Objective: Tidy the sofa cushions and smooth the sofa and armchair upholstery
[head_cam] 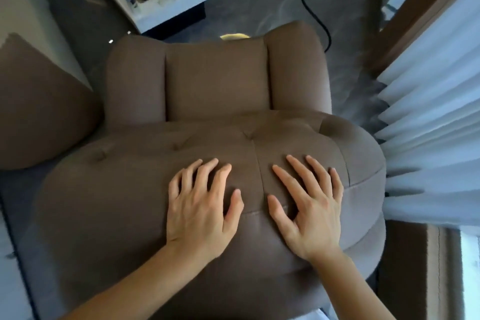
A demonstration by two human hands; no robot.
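Note:
A brown upholstered armchair point(215, 80) fills the middle of the head view, seen from behind and above. Its tufted backrest top is nearest me and its seat lies beyond. My left hand point(200, 205) lies flat on the backrest fabric with fingers spread, just left of a vertical seam. My right hand point(309, 210) rests flat on the same surface to the right of that seam, fingers apart. Neither hand holds anything. A brown cushion point(39, 112) leans at the far left, beside the armchair's arm.
A white low table point(179, 5) with a box, a bottle and a tray stands beyond the armchair. A black cable point(311, 10) runs across the dark glossy floor. White pleated curtains point(428, 138) hang close on the right, beside a wooden frame.

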